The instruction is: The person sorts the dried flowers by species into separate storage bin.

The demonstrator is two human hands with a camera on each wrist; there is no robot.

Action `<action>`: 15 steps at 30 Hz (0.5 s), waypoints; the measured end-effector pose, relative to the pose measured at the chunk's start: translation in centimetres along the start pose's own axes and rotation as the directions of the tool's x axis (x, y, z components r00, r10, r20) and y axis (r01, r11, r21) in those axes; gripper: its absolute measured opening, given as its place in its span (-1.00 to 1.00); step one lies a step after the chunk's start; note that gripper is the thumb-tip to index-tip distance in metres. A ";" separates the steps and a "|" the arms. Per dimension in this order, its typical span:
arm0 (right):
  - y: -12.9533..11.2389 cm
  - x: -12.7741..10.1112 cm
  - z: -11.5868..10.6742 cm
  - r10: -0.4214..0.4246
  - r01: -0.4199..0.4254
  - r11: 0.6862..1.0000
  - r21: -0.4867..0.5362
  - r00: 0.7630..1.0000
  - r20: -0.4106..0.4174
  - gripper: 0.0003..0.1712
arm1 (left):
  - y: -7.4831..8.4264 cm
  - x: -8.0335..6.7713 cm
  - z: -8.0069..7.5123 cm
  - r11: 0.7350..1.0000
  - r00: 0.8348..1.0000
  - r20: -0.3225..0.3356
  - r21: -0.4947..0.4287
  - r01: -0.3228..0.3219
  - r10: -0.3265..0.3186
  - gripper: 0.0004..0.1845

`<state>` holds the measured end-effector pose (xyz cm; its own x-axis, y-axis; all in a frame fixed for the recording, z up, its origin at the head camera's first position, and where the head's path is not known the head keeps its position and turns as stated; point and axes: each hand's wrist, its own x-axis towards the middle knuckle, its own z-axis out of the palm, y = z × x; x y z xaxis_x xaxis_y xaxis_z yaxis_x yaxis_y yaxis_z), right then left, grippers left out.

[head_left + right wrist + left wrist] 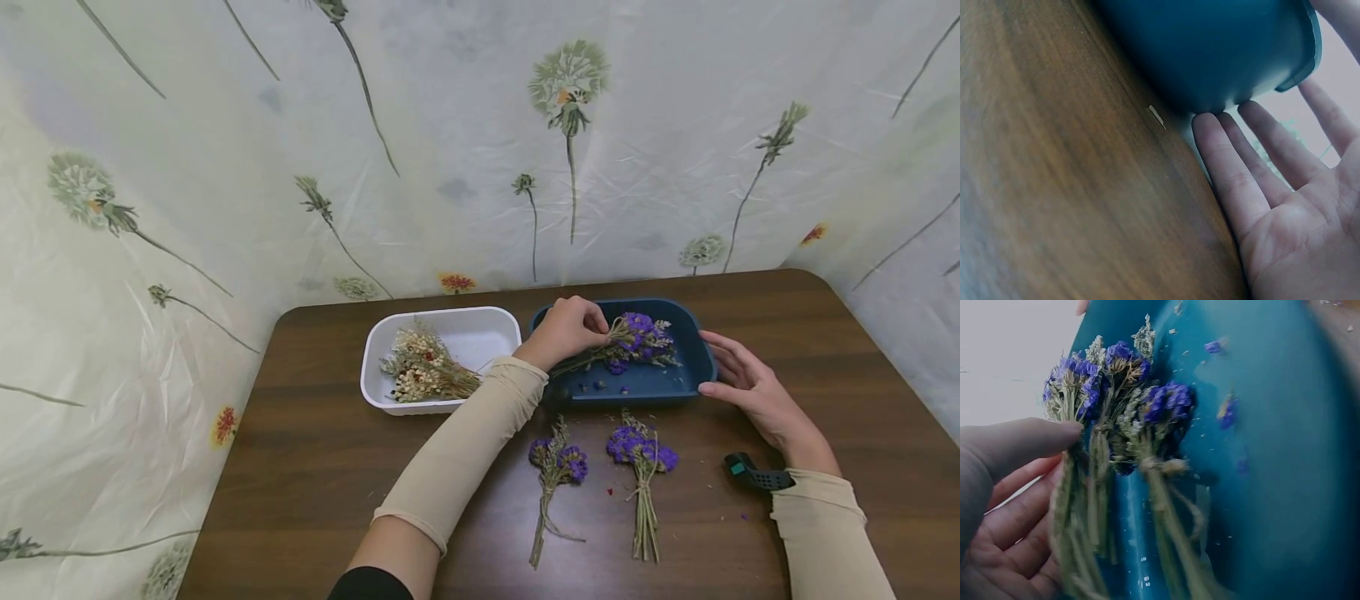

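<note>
a dark brown wooden table point(315, 467) fills the near view, its surface dotted with a few crumbs and purple petals; nearest the viewer, two small bunches of purple dried flowers lie side by side on the wood, the left bunch point(557, 467) and the right bunch point(642, 454), stems pointing toward the viewer; just beyond them sit two trays, a blue tray point(693, 354) and, to its left, a white tray point(480, 321) holding a heap of pale dried flowers point(423, 371); inside the blue one, the left hand point(564, 329) pinches the purple bunches point(1116, 387) by their stems between thumb and fingers; at least two tied bunches show in the wrist view; the right hand point(746, 387) rests spread, straight fingertips point(1210, 128) touching the blue tray's outer wall; behind the table hangs a pale plastic sheet point(480, 142) printed with dandelions
</note>
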<state>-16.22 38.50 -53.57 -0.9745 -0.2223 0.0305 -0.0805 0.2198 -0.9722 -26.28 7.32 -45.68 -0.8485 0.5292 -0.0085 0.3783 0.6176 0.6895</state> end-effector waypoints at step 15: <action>-0.1 0.1 0.1 0.011 -0.011 1.000 -0.021 1.000 -0.006 -0.13 | -0.3 0.1 -0.4 0.999 0.997 0.064 0.045 0.030 -0.033 -0.93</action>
<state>-16.28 38.40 -53.47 -0.9766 -0.2140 0.0213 -0.0742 0.2422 -0.9674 -26.62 6.99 -45.61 -0.8348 0.5450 -0.0776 0.3691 0.6587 0.6557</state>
